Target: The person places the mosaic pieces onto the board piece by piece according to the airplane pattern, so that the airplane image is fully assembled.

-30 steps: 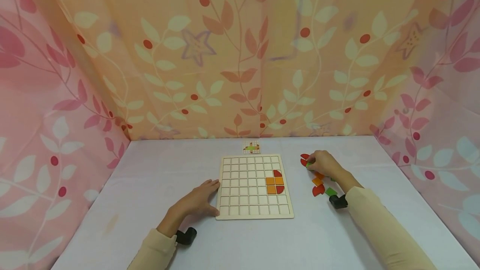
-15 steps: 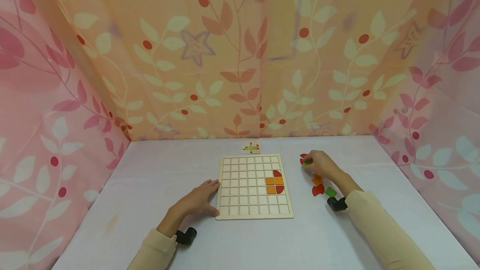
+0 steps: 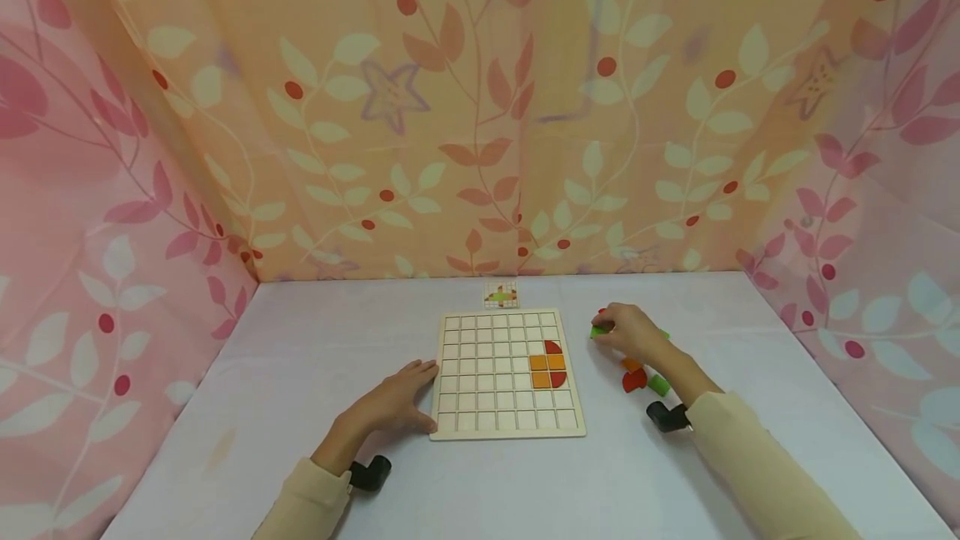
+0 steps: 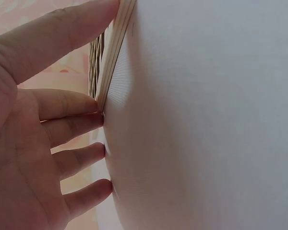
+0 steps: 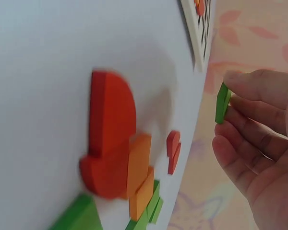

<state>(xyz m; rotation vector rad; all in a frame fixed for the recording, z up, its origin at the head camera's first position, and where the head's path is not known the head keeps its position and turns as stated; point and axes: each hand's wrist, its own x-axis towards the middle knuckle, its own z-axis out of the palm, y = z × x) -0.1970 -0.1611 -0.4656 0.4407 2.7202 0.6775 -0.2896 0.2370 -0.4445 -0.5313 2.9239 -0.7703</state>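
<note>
A wooden grid board (image 3: 487,415) lies on the white table, with several orange squares (image 3: 542,379) and two red quarter-round pieces (image 3: 553,347) set in cells at its right side. My left hand (image 3: 401,400) rests at the board's left edge, thumb and fingertips touching it, fingers spread in the left wrist view. To the right of the board my right hand (image 3: 628,330) pinches a green block (image 5: 222,103) between thumb and fingers, lifted above the table in the right wrist view. Below that hand lie loose red blocks (image 5: 113,110), orange blocks (image 5: 139,163) and green blocks (image 3: 659,385).
A small pattern card (image 3: 501,295) lies just behind the board, printed with a coloured figure on a grid. Floral cloth (image 3: 375,148) walls the table at the back and both sides. Each wrist carries a black camera (image 3: 371,473).
My right hand has shifted slightly left toward the board with the green block, moving off the loose pieces. The left hand and board stay as they were.
</note>
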